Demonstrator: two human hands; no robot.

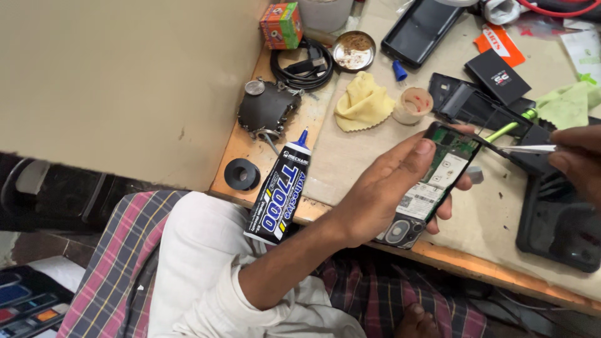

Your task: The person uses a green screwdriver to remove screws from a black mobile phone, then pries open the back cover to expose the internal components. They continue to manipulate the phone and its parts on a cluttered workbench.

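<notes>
Left hand [382, 191]: fingers wrapped around an opened phone [432, 184], held above the near table edge [501, 266]. Right hand [579, 159]: fingers pinch tweezers [510, 150], tips at the phone's far end. A black glue tube [278, 191] lies left; a yellow cloth [362, 103] lies farther.

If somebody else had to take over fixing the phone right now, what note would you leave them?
Left hand: grips the opened phone, back cover off, circuit board and labels showing, held above the table edge.
Right hand: holds tweezers, tip pointed at the phone's upper end.
Nearby: black glue tube with blue nozzle at the table's near edge, yellow cloth, small round cup, black phone parts behind the phone.
Done: phone is open.
Left: the inside work and closing; the glue tube lies untouched.
</notes>
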